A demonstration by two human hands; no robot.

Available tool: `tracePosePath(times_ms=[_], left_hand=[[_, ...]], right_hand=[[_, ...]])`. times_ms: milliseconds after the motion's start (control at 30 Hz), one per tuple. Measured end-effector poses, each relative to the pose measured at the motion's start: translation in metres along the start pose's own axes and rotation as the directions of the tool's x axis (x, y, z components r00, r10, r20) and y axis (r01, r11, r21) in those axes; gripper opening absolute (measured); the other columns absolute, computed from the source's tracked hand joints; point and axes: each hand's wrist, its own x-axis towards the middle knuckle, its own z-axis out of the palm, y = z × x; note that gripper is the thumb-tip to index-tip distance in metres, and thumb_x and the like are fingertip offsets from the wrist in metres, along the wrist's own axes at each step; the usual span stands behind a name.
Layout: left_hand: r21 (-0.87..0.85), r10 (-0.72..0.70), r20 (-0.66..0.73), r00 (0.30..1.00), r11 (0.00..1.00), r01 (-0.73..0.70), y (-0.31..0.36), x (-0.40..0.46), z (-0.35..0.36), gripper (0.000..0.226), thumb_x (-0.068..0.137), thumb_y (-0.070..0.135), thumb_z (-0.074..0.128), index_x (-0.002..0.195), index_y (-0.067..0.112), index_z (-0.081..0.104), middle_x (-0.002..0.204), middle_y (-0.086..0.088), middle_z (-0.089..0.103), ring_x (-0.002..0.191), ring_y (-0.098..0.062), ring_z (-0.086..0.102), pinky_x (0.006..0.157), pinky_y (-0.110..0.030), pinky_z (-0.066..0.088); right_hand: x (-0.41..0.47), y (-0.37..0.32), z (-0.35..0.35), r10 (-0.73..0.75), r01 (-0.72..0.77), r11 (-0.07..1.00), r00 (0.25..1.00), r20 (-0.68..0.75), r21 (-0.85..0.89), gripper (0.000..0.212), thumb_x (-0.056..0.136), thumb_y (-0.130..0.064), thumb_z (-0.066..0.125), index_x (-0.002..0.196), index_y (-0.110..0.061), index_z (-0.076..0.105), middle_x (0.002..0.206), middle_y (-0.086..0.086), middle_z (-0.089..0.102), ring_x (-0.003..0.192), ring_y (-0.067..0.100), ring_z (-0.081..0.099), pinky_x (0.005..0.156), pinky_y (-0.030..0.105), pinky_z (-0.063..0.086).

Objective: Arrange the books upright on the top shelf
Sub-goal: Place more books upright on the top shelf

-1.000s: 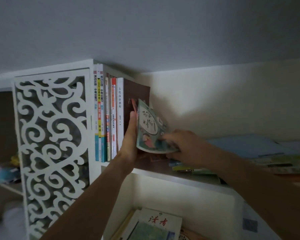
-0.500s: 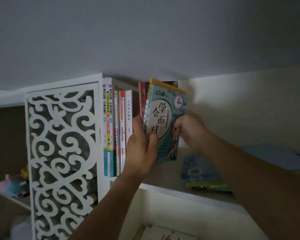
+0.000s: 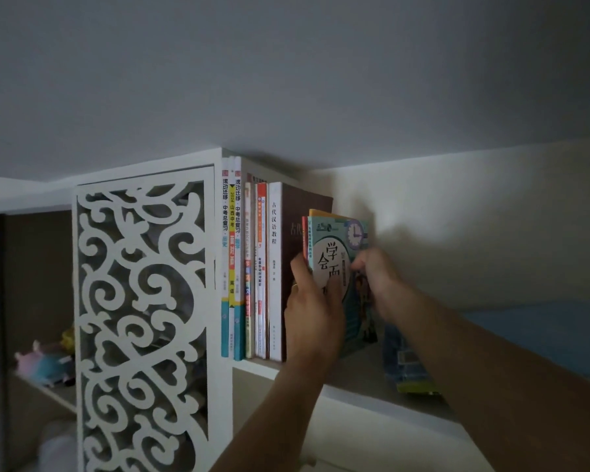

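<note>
Standing a thin teal picture book (image 3: 334,253) upright at centre frame, at the right end of the row of upright books (image 3: 249,267) on the top shelf (image 3: 361,379). Two or three slim books are held together; a red and an orange edge show behind the teal cover (exact count unclear).

Left hand (image 3: 312,301): fingers curled round the spine side, thumb on the cover, clamped on the bundle. Likely reason: pressing it against the tall brown book (image 3: 293,212) so that neighbour acts as a bookend.

Right hand (image 3: 372,270): fingers pinching the cover's free right edge, probably to square the covers and stop them fanning open.

Both forearms rise from the lower frame, reaching up, wrists slightly bent back.

Flat books (image 3: 409,366) lie on the shelf at centre right, partly hidden by the right forearm. Judgement: those are not yet stood up, so the task is mid-way.

White fretwork panel (image 3: 140,321) at left.
</note>
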Motion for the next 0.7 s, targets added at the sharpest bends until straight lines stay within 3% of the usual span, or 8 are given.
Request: tracePosePath(times_ms=[67, 167, 233, 300, 367, 433, 600, 700], left_hand=[[0.016, -0.006, -0.009, 1.0, 1.0, 0.006, -0.005, 0.001, 0.003, 0.043, 0.103, 0.029, 0.056, 0.138, 0.026, 0.031, 0.139, -0.005, 0.061, 0.117, -0.023, 0.068, 0.081, -0.031, 0.062], [-0.077, 0.001, 0.019, 1.0, 0.997, 0.0, -0.005, 0.004, 0.002, 0.045, 0.102, 0.033, 0.06, 0.137, 0.037, 0.032, 0.138, 0.004, 0.061, 0.12, -0.014, 0.065, 0.088, -0.031, 0.061], [-0.142, 0.059, 0.068, 0.996, 0.989, -0.049, -0.001, 0.006, 0.001, 0.048, 0.102, 0.036, 0.059, 0.143, 0.041, 0.035, 0.137, 0.012, 0.06, 0.122, -0.005, 0.061, 0.092, -0.028, 0.059], [-0.152, 0.079, 0.119, 0.99, 0.987, -0.06, -0.002, 0.007, 0.003, 0.048, 0.102, 0.04, 0.058, 0.146, 0.043, 0.037, 0.134, 0.016, 0.061, 0.12, 0.0, 0.061, 0.094, -0.027, 0.058], [-0.141, 0.038, 0.127, 0.991, 0.99, -0.02, -0.003, 0.009, 0.004, 0.041, 0.102, 0.041, 0.057, 0.139, 0.044, 0.039, 0.128, 0.02, 0.063, 0.109, 0.006, 0.064, 0.091, -0.025, 0.059], [-0.116, -0.027, 0.103, 0.994, 0.993, 0.039, -0.006, 0.01, 0.003, 0.038, 0.102, 0.038, 0.06, 0.134, 0.041, 0.039, 0.126, 0.018, 0.063, 0.105, 0.004, 0.066, 0.087, -0.021, 0.059], [0.043, -0.138, 0.096, 0.986, 0.99, 0.135, -0.001, 0.005, -0.002, 0.056, 0.097, 0.037, 0.067, 0.14, 0.02, 0.035, 0.133, -0.005, 0.063, 0.114, -0.024, 0.068, 0.085, -0.031, 0.055], [0.126, -0.188, 0.163, 0.969, 0.978, 0.168, -0.007, -0.008, -0.006, 0.049, 0.098, 0.03, 0.066, 0.133, 0.015, 0.036, 0.131, -0.009, 0.063, 0.112, -0.026, 0.068, 0.086, -0.034, 0.059]], right_hand=[[0.002, 0.005, -0.002, 0.004, -0.004, 0.999, 1.0, -0.011, 0.052, 0.012, 0.086, -0.015, 0.053, 0.089, -0.007, 0.061, 0.091, 0.017, 0.063, 0.084, 0.027, 0.055, 0.067, 0.031, 0.039], [0.007, 0.002, -0.002, -0.069, 0.056, 0.974, 0.996, 0.053, 0.219, 0.05, 0.089, -0.05, 0.06, 0.111, -0.006, 0.071, 0.104, 0.016, 0.074, 0.09, 0.028, 0.065, 0.075, 0.032, 0.045], [0.012, -0.008, 0.002, -0.19, 0.176, 0.94, 0.982, 0.02, 0.292, 0.096, 0.069, -0.084, 0.064, 0.137, -0.018, 0.056, 0.127, 0.015, 0.067, 0.106, 0.028, 0.067, 0.088, 0.039, 0.051], [0.012, -0.019, 0.006, -0.341, 0.344, 0.919, 0.939, -0.053, 0.192, 0.112, 0.052, -0.094, 0.067, 0.148, -0.05, 0.029, 0.144, 0.012, 0.049, 0.124, 0.029, 0.057, 0.101, 0.05, 0.049], [0.009, -0.023, 0.005, -0.449, 0.448, 0.893, 0.893, 0.014, 0.036, 0.106, 0.049, -0.098, 0.063, 0.142, -0.067, 0.023, 0.147, 0.009, 0.041, 0.132, 0.032, 0.048, 0.106, 0.056, 0.045], [0.008, -0.017, 0.001, -0.464, 0.48, 0.871, 0.874, 0.145, -0.105, 0.099, 0.044, -0.099, 0.064, 0.133, -0.064, 0.04, 0.142, 0.007, 0.044, 0.129, 0.03, 0.05, 0.104, 0.053, 0.048], [0.006, -0.011, 0.0, -0.458, 0.513, 0.802, 0.857, 0.235, -0.305, 0.092, 0.053, -0.062, 0.091, 0.126, -0.047, 0.038, 0.128, -0.001, 0.036, 0.12, 0.014, 0.039, 0.079, 0.015, 0.041], [0.009, -0.007, 0.005, -0.41, 0.455, 0.842, 0.889, 0.206, -0.289, 0.118, 0.049, -0.064, 0.093, 0.141, -0.048, 0.021, 0.143, 0.002, 0.033, 0.134, 0.022, 0.036, 0.097, 0.028, 0.043]])
